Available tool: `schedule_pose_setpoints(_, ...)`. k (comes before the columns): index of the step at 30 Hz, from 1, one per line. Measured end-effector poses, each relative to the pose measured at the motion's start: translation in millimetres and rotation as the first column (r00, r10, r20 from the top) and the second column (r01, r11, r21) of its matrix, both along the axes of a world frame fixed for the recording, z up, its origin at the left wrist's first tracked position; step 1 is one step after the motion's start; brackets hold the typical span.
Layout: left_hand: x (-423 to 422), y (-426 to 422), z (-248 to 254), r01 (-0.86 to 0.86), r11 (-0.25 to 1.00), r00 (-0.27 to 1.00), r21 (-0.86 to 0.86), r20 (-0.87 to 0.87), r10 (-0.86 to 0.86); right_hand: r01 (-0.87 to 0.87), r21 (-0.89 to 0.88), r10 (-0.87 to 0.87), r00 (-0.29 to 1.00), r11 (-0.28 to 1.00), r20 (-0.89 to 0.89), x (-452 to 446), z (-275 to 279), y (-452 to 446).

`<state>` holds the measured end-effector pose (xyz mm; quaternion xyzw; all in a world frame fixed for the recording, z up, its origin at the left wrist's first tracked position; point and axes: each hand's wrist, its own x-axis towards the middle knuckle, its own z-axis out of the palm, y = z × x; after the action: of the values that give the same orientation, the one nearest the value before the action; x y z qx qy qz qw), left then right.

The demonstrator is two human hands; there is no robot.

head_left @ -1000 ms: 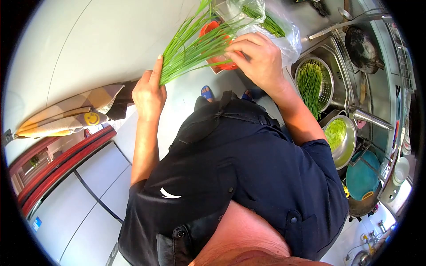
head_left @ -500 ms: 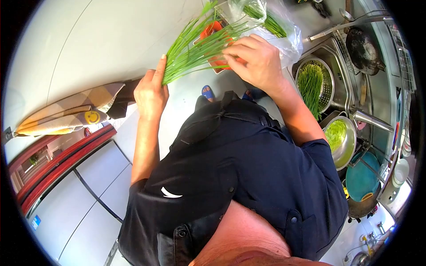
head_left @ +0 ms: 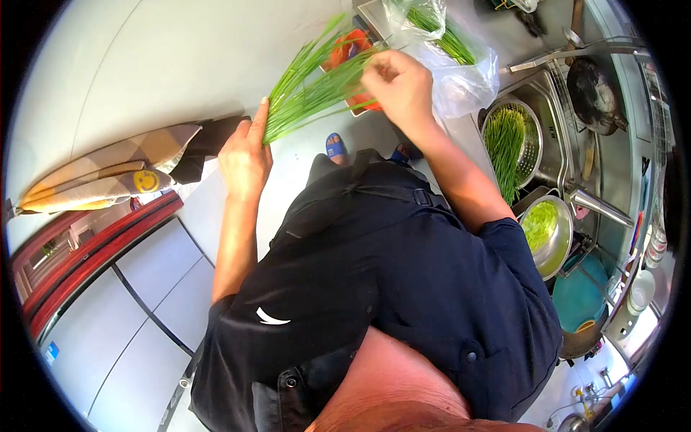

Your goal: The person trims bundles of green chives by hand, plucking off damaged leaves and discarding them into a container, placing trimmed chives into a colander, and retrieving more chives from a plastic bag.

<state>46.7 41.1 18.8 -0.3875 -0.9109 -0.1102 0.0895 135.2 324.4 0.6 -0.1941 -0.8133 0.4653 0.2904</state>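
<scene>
My left hand [head_left: 245, 157] is closed round one end of a bunch of long green stalks [head_left: 306, 97], which fans out up and to the right. At the bunch's right side, my right hand [head_left: 400, 85] has its fingers pinched together by the leaf tips; whether a stalk is between them is too small to tell. Behind the stalks is a red-lined bin [head_left: 350, 49]. More stalks lie in a clear plastic bag [head_left: 464, 83] right of my right hand.
On the right, a perforated steel colander [head_left: 531, 147] holds green stalks by the sink [head_left: 554, 108]. Below it are a steel pan [head_left: 556, 248] with chopped light-green pieces and a teal round lid or basin [head_left: 579, 294]. Cloths [head_left: 108, 173] hang at the left.
My right hand has moved slightly up and left, its fingers now more curled. The view has shifted a little. My left hand still holds the bunch.
</scene>
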Motion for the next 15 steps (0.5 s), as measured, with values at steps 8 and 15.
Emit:
schedule_pose_setpoints(8,-11,-62,-8,-0.203,0.979,0.979,-0.033,0.029,0.204,0.083,-0.432,-0.072,0.997,0.898,0.042,-36,-94,23)
schedule_pose_setpoints(15,-11,-98,-10,-0.271,0.958,0.954,-0.097,0.102,0.280,0.191,-0.213,-0.138,0.961,0.958,0.238,-88,-199,32)
